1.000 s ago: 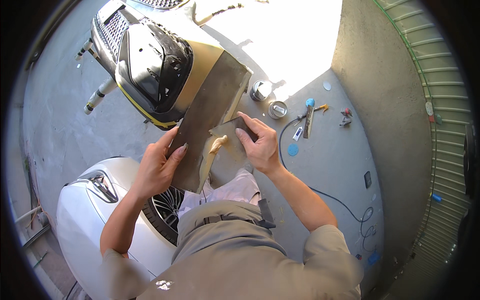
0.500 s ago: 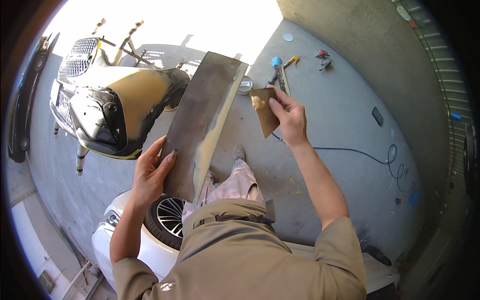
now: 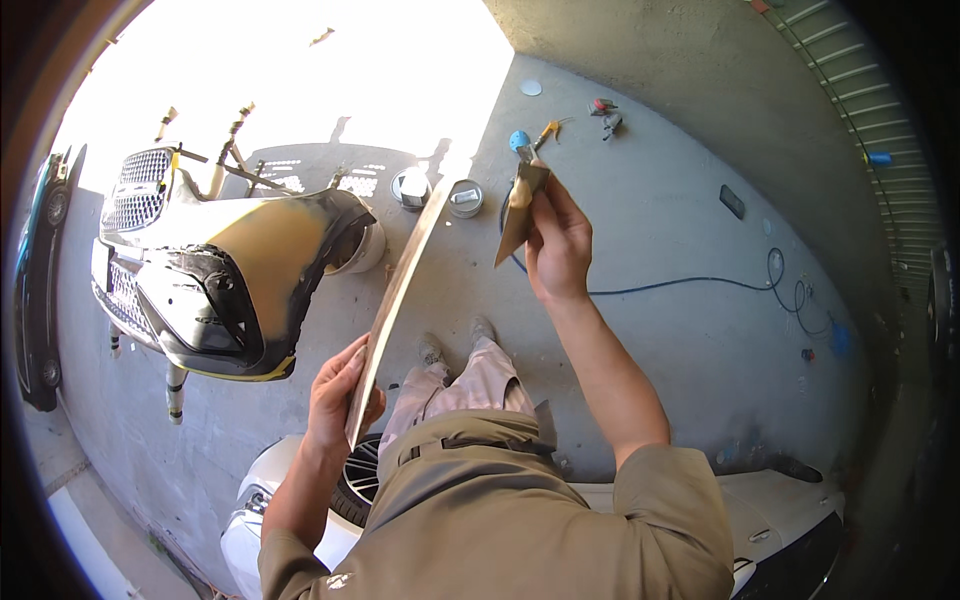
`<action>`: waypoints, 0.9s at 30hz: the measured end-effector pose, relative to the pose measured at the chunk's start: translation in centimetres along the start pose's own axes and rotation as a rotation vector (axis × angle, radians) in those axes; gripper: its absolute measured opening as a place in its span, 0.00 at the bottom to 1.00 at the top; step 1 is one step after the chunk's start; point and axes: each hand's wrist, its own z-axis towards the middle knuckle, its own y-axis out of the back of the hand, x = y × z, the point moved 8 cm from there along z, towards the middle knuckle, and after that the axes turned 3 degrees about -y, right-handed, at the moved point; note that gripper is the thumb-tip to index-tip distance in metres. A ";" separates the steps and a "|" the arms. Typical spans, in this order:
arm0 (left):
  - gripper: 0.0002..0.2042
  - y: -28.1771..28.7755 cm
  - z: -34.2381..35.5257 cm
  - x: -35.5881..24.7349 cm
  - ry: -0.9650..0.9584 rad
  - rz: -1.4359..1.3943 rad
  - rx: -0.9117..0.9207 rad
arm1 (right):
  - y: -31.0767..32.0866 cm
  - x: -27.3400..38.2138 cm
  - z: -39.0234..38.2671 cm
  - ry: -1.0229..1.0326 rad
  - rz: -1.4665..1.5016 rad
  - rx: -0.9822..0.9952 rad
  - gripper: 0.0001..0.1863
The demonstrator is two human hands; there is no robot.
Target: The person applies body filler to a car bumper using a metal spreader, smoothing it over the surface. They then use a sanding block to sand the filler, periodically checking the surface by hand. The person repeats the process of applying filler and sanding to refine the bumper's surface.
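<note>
My left hand [image 3: 342, 393] grips the lower end of a long flat mixing board [image 3: 396, 287], which is turned nearly edge-on. A pale strip of filler paste shows along its edge; most of its face is hidden at this angle. In my right hand [image 3: 562, 236] a thin spreader blade [image 3: 516, 222] is pinched between thumb and fingers, with a dab of cream paste [image 3: 520, 193] near its top. Board and blade are apart. Left of the board, a car bumper [image 3: 262, 250] with cream-coloured filler on its side rests on a stand.
Two round tins [image 3: 465, 198] and a white bucket [image 3: 362, 250] stand near the bumper. A blue hose [image 3: 680, 284] curls over the grey floor at the right. Farther off lie a yellow-handled tool [image 3: 546, 133] and a dark flat object [image 3: 732, 202]. A white car [image 3: 255, 500] is close at my left.
The board has tilted from face-up to nearly edge-on, and my left hand has shifted lower and right. My right hand has moved left, turning the spreader narrower to view.
</note>
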 end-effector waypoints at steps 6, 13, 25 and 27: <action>0.26 0.5 -1.4 4.3 0.144 -0.288 0.192 | -5.7 -2.4 -1.0 0.113 -0.162 -0.138 0.22; 0.15 11.4 9.6 7.0 0.064 -0.077 -0.216 | -11.6 -9.4 -12.5 -0.249 -0.060 0.133 0.25; 0.16 21.7 27.8 18.0 0.160 0.620 -0.323 | 3.3 -12.3 -1.8 -0.463 -0.032 0.010 0.23; 0.18 23.2 32.4 18.8 0.101 0.868 -0.399 | 6.5 -13.3 1.0 -0.518 -0.084 -0.020 0.23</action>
